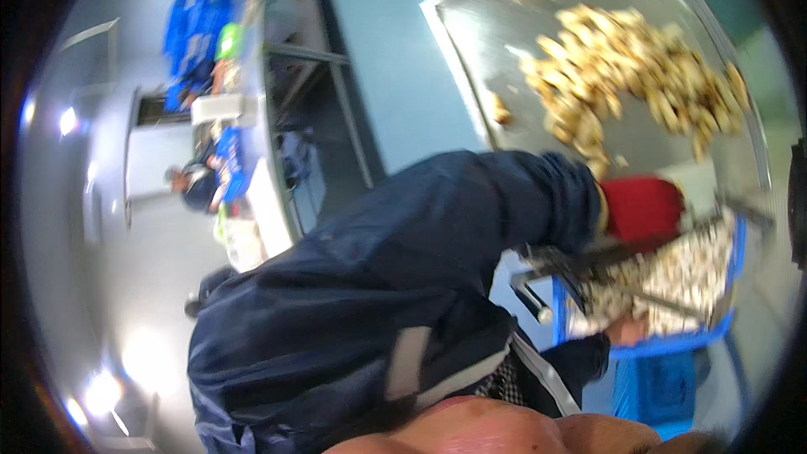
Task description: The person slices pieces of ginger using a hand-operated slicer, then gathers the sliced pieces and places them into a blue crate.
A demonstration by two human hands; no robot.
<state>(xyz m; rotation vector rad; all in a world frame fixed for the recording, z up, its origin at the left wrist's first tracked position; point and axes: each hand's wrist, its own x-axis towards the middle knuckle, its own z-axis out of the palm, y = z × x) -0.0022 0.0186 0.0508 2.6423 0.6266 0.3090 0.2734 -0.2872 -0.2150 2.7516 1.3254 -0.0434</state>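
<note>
My left hand (643,210), in a red glove, is at the near edge of a metal tray table (487,42), beside a pale board (699,178). It seems curled, but blur hides its fingers and anything in them. Yellow-brown, elongated food pieces (639,67) are heaped just beyond it. My right hand (626,330), looking bare, is over the near side of a blue basket (714,338) full of small whitish cut pieces (689,277). Its fingers are smeared too. Between my hands a dark metal bar mechanism (580,269) crosses above the basket.
A pale-ended lever (530,298) juts from the mechanism. Under the basket is another blue container (656,387). One loose piece (499,109) lies by the tray's left rim. Farther left, people (200,181) work at a long bench (269,193) with blue crates (234,164).
</note>
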